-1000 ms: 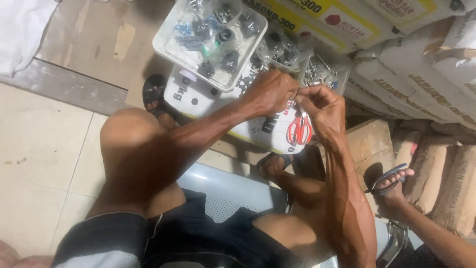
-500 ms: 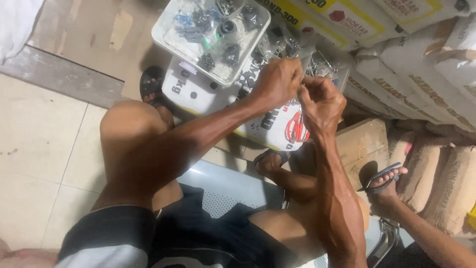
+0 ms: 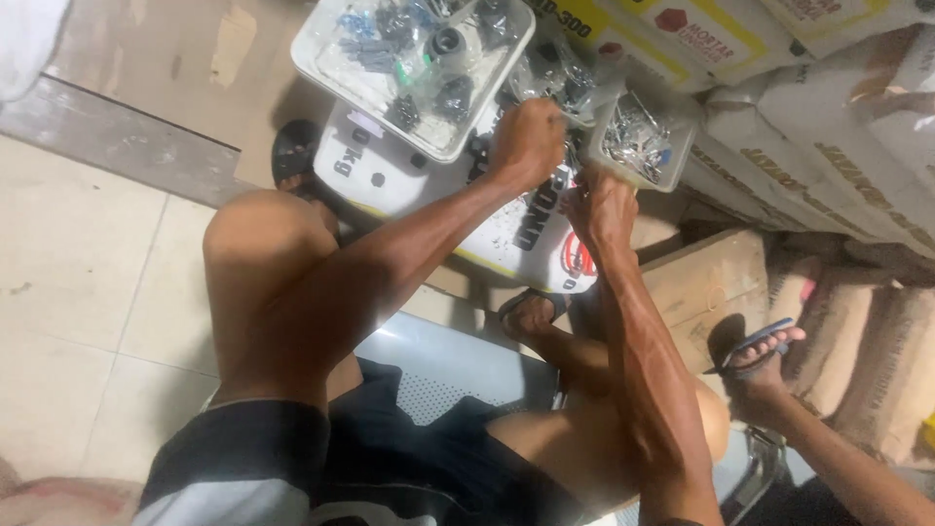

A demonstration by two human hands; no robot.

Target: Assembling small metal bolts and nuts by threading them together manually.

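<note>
My left hand (image 3: 527, 144) is closed in a fist over a pile of small clear plastic bags (image 3: 560, 80) of dark parts, between two containers. My right hand (image 3: 604, 206) sits just below and to the right, fingers curled next to a small clear box (image 3: 640, 139) of shiny metal pieces. What either hand grips is hidden by the fingers. Both hands work above a white sack (image 3: 526, 234) lying flat. A white tray (image 3: 414, 68) full of bagged black and blue parts stands at the upper left of the sack.
I sit on a grey perforated metal seat (image 3: 438, 375), knees apart, feet in sandals (image 3: 292, 156). Stacked sacks (image 3: 828, 146) fill the upper right, brown sacks (image 3: 867, 351) the right edge. Another person's sandalled foot (image 3: 760, 356) rests on a cardboard box (image 3: 706, 287).
Both hands have moved up and away from the sack's red print toward the bags and the small box. The view has shifted slightly.
</note>
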